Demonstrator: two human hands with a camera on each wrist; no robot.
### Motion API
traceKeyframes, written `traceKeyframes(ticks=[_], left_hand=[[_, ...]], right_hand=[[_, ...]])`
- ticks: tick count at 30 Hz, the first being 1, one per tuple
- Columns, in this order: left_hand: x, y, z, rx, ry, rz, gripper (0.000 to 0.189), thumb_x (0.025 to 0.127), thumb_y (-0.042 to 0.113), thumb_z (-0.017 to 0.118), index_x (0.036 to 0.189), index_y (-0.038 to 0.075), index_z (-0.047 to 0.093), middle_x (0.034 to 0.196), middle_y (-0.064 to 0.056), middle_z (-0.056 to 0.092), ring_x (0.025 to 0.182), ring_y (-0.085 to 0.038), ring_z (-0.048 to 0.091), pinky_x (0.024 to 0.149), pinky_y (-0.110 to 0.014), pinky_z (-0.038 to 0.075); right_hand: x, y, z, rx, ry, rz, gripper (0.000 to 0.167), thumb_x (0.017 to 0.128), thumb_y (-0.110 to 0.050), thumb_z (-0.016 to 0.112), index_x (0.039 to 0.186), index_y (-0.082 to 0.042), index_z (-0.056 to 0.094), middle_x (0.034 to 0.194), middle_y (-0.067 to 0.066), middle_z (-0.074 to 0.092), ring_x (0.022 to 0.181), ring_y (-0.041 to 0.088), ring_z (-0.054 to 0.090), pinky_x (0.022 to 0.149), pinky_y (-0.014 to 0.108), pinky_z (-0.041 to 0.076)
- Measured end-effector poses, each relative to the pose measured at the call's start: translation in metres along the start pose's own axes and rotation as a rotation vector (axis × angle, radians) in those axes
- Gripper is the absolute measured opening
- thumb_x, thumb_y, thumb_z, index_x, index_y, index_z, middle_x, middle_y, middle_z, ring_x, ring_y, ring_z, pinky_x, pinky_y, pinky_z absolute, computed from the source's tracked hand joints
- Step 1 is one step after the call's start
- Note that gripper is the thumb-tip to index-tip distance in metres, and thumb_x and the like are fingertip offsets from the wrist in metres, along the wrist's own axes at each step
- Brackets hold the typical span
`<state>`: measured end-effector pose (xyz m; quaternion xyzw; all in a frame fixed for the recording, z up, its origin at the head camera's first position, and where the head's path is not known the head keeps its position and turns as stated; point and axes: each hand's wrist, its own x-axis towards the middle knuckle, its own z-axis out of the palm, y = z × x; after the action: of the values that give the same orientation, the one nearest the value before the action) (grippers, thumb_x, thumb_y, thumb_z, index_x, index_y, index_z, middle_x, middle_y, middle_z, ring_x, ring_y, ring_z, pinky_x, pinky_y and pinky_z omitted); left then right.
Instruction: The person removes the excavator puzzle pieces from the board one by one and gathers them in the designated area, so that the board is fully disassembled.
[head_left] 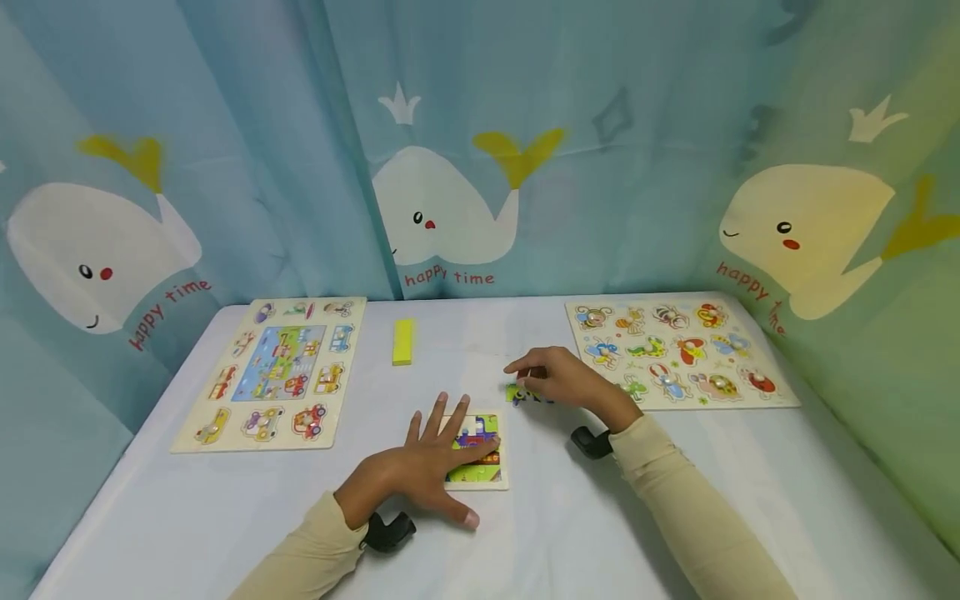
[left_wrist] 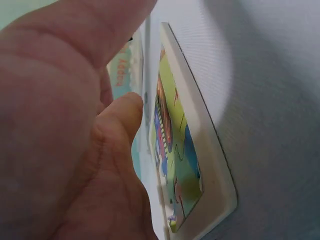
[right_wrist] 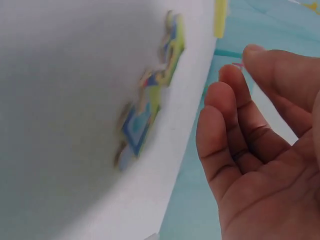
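A small jigsaw puzzle [head_left: 474,475] in a pale square tray, with a purple and orange picture on green, lies near the front middle of the table. My left hand [head_left: 431,467] is spread flat over its left part, hiding that side. In the left wrist view the puzzle tray [left_wrist: 220,197] appears edge-on beside the hand. Up and to the right, my right hand [head_left: 566,379] hovers with loosely bent fingers and holds nothing. Below those fingers are loose jigsaw pieces [head_left: 514,393], partly covered in the head view; the right wrist view shows the pieces [right_wrist: 139,127] lying on the tablecloth, apart from the hand.
A wooden peg board with vehicles [head_left: 285,427] lies at the left, and another with insects [head_left: 708,358] at the back right. A yellow block [head_left: 402,342] lies toward the back. Whale-print curtains [head_left: 450,75] border the table [head_left: 555,542].
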<state>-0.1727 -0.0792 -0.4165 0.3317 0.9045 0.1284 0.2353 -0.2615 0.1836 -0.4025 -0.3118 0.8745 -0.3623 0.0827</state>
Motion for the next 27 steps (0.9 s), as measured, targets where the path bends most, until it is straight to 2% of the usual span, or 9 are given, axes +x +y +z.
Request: traceKeyframes(ticks=[6,11,18,27], left_hand=[[-0.001,-0.001,0.002,0.003,-0.019,-0.030,0.096,0.071,0.069,0.072,0.152,0.044,0.026,0.161,-0.006,-0.017,0.141,-0.033,-0.028,0.107,-0.063,-0.009],[0.001,-0.001,0.004,0.018,-0.036,-0.035,0.096,0.071,0.070,0.072,0.152,0.046,0.026,0.161,-0.006,-0.016,0.142,-0.033,-0.025,0.108,-0.062,-0.010],[0.001,-0.002,0.003,0.024,-0.048,-0.019,0.097,0.071,0.070,0.071,0.152,0.046,0.024,0.161,-0.005,-0.017,0.141,-0.033,-0.026,0.108,-0.062,-0.011],[0.002,-0.003,0.001,0.034,-0.051,-0.031,0.098,0.071,0.069,0.072,0.153,0.046,0.023,0.161,-0.004,-0.016,0.142,-0.034,-0.024,0.108,-0.063,-0.009]], right_hand=[[0.004,-0.004,0.010,0.048,-0.029,-0.055,0.021,0.091,0.004,0.062,0.110,0.002,0.072,0.091,0.007,0.068,0.070,0.010,0.055,0.061,0.026,0.046],[0.003,-0.008,0.019,0.066,-0.060,-0.067,0.021,0.093,0.004,0.060,0.109,0.001,0.072,0.097,0.009,0.070,0.077,0.014,0.058,0.068,0.028,0.048],[0.006,-0.010,0.029,0.080,-0.118,-0.049,0.033,0.090,0.009,0.046,0.109,0.000,0.071,0.093,0.004,0.067,0.086,0.014,0.061,0.078,0.030,0.049],[0.012,-0.017,0.033,0.077,-0.184,-0.075,0.033,0.090,0.008,0.046,0.107,-0.003,0.073,0.096,0.003,0.068,0.089,0.017,0.062,0.079,0.030,0.050]])
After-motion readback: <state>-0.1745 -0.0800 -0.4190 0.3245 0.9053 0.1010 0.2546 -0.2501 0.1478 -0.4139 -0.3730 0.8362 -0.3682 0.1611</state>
